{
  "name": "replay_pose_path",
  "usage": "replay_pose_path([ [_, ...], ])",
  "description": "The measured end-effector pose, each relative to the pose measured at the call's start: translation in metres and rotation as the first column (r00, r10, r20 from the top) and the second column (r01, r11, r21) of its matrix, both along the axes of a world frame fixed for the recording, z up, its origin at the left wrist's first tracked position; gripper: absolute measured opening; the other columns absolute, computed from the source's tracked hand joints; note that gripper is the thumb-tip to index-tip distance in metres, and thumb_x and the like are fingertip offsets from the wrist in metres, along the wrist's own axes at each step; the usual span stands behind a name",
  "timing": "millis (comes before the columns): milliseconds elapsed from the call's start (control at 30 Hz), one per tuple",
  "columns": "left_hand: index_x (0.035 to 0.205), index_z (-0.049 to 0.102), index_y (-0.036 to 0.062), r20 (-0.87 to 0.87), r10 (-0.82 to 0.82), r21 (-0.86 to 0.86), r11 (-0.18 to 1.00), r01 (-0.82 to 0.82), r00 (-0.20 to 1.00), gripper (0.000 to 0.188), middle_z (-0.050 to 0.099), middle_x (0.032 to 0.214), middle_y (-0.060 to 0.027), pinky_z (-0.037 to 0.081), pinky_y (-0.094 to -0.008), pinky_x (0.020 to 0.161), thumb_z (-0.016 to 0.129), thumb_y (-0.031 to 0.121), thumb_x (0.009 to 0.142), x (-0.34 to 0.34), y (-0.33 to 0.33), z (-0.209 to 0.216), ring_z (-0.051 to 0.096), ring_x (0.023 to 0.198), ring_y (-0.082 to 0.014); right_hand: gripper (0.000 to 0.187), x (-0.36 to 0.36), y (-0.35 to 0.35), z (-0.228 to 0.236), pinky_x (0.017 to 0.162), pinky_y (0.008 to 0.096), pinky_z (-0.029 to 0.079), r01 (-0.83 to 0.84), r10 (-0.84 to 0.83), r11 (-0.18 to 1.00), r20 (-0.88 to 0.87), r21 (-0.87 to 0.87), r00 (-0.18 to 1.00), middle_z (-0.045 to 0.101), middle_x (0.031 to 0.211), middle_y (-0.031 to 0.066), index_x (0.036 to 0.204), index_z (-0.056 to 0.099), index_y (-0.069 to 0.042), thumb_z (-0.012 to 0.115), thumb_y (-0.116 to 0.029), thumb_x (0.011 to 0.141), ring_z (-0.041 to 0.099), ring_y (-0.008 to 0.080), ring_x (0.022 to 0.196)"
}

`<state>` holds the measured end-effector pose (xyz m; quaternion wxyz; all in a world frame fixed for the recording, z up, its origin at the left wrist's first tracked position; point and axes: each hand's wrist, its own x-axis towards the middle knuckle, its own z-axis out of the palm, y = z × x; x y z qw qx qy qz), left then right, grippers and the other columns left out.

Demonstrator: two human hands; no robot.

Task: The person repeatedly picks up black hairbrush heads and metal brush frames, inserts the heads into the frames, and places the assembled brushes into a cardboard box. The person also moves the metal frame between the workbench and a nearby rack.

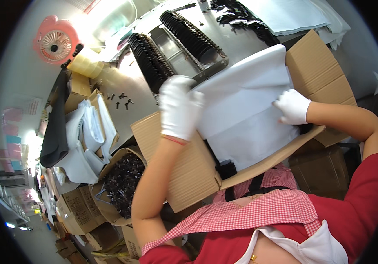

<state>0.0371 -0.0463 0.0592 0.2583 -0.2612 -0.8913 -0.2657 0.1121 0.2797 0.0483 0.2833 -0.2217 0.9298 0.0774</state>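
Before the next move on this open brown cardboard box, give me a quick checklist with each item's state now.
1. Open brown cardboard box has flaps folded out: ok.
2. White, flat flexible sheet hides all the contents: not ok; a black, rounded object shows at the near-left corner.
3. White-gloved right hand is at the sheet: ok, at its right side.
4. White-gloved left hand grips the sheet: cannot tell; it is motion-blurred beside the sheet's left edge.
5. Small, black loose parts are outside the box: ok, they lie on the grey metal tabletop.
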Motion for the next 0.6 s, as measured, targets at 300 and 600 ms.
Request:
replay_pose_path([
  [300, 0.113, 0.057, -0.0062, 0.606, 0.209, -0.292, 0.956, -0.03, 0.767, 0.07, 0.072, 0.1, -0.0224, 0.054, -0.0386, 0.087, 0.089, 0.036, 0.067, -0.104, -0.074, 0.026, 0.07, 0.096, -0.0314, 0.035, -0.132, -0.166, -0.035, 0.097, 0.0415, 0.047, -0.367, -0.192, 0.548, -0.54, -0.752, 0.819, 0.068, 0.101, 0.0161, 0.11, 0.064, -0.003, 0.074, -0.013, 0.078, 0.061, 0.0346, 0.103],
  [600, 0.104, 0.059, -0.0079, 0.698, 0.171, -0.189, 0.981, -0.051, 0.695, 0.038, 0.067, 0.095, -0.0284, 0.054, -0.0446, 0.081, 0.058, 0.02, 0.079, -0.085, -0.065, -0.015, 0.067, 0.087, -0.0385, 0.012, -0.14, -0.189, -0.05, 0.092, 0.0438, 0.05, -0.406, -0.281, 0.42, -0.541, -0.812, 0.793, 0.066, 0.072, 0.0146, 0.082, 0.064, -0.006, 0.071, -0.015, 0.079, 0.065, 0.0362, 0.09],
])
